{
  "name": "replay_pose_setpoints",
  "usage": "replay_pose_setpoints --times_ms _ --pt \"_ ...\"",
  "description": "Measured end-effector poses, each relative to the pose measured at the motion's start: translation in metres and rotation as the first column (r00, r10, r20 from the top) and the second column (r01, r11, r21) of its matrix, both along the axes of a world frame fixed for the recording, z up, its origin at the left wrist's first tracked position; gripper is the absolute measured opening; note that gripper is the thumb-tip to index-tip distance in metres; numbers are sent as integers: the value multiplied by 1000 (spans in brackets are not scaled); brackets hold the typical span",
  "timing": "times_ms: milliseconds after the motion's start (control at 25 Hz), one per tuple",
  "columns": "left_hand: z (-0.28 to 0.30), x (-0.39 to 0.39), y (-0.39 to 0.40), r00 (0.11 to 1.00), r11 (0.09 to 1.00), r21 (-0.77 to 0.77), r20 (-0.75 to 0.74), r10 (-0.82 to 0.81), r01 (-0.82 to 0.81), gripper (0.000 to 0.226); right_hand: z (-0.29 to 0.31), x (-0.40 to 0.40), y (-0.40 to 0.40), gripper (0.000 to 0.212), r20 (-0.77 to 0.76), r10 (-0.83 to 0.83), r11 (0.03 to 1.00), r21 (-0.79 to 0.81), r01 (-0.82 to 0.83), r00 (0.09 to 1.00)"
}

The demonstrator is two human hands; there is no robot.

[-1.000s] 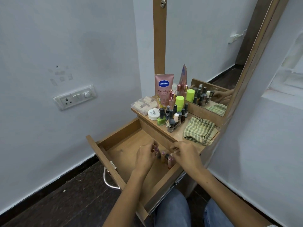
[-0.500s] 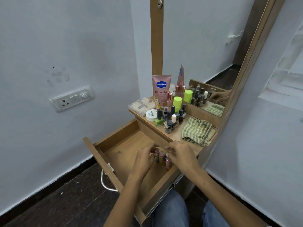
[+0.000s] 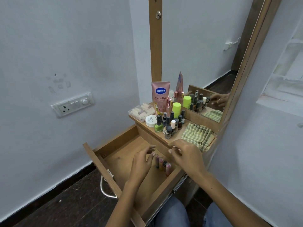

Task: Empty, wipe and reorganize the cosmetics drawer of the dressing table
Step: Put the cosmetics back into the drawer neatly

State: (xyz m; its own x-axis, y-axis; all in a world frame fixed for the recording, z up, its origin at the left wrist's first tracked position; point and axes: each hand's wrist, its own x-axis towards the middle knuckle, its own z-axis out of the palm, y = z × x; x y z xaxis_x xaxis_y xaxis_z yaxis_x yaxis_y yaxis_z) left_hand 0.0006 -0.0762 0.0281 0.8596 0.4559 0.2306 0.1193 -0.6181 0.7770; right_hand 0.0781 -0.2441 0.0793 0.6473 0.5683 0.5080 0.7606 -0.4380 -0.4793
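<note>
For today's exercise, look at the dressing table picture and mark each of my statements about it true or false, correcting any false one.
1. The drawer is pulled open. True.
2. The checked cloth lies inside the drawer. False: it lies on the table top, at the right end.
3. A few small tubes stand in the drawer near its right side. True.
4. The pink Vaseline tube lies flat in the drawer. False: it stands upright on the table top by the mirror.
5. The left hand has a grip on the green nail polish bottle. False: that bottle stands on the table top, away from both hands.
</note>
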Motion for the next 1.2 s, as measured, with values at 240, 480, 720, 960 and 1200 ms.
replay_pose_setpoints --times_ms 240,480,720,960,1200 --pt "43 13 -12 985 992 99 164 62 -79 24 16 28 -3 14 92 -117 991 80 110 989" --pt "61 34 -31 982 962 234 157 101 -137 38 20 55 4 30 73 -199 980 40 196 977" --pt "54 45 -44 977 914 359 161 140 -190 41 17 50 10 33 84 -163 987 22 161 983" --pt "56 55 -45 959 960 221 262 111 -172 20 10 81 5 37 45 -272 962 7 272 961" --pt "55 54 -46 933 979 118 341 117 -165 21 20 102 9 39 19 -304 951 -49 304 953"
